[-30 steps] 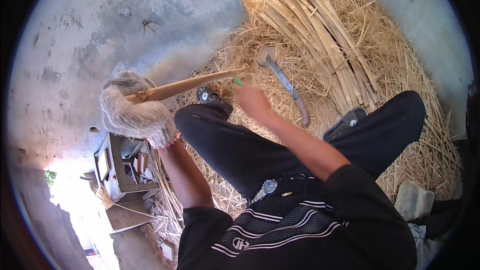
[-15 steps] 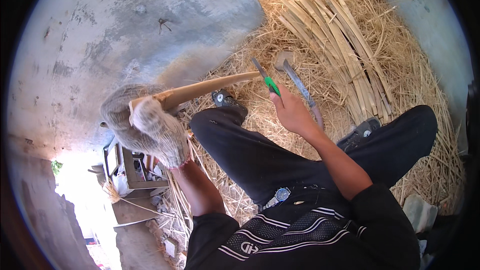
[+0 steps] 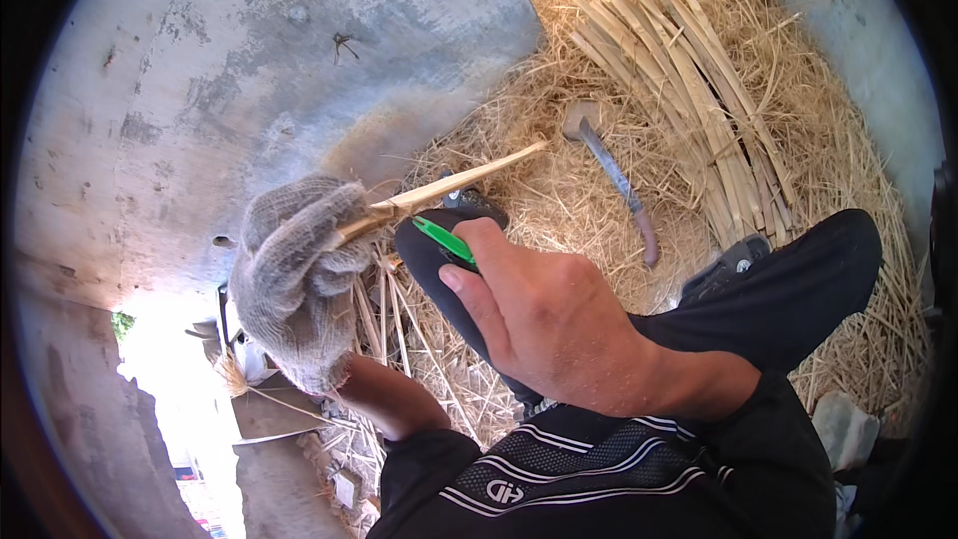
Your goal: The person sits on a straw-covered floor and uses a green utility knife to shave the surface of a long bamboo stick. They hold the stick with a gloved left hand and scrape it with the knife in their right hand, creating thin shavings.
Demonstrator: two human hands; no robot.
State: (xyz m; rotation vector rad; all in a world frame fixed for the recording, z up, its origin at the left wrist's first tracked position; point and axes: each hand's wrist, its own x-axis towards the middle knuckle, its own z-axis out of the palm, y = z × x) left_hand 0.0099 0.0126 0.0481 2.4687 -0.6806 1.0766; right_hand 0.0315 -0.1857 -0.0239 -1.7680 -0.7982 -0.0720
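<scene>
My left hand (image 3: pixel 299 274), in a grey knit glove, is closed around one end of a split bamboo strip (image 3: pixel 464 178). The strip slants away to the upper right over my knee, its far end tapering. Bare and close to the camera, my right hand (image 3: pixel 559 319) grips a green utility knife (image 3: pixel 444 238) between thumb and fingers. The knife's green tip points up and left, just below the strip near the glove; I cannot make out its blade. Whether the knife touches the strip, I cannot tell.
A machete (image 3: pixel 611 170) with a brown handle lies on the shavings-covered ground beyond my right hand. Long bamboo strips (image 3: pixel 714 120) are piled at the far right. A weathered wall (image 3: pixel 249 70) stands at the left. Pale stone chunks (image 3: pixel 844 429) lie at the lower right.
My right hand has come nearer and to the left with the utility knife, down toward the glove. My left hand has turned, and the bamboo strip now shows narrower.
</scene>
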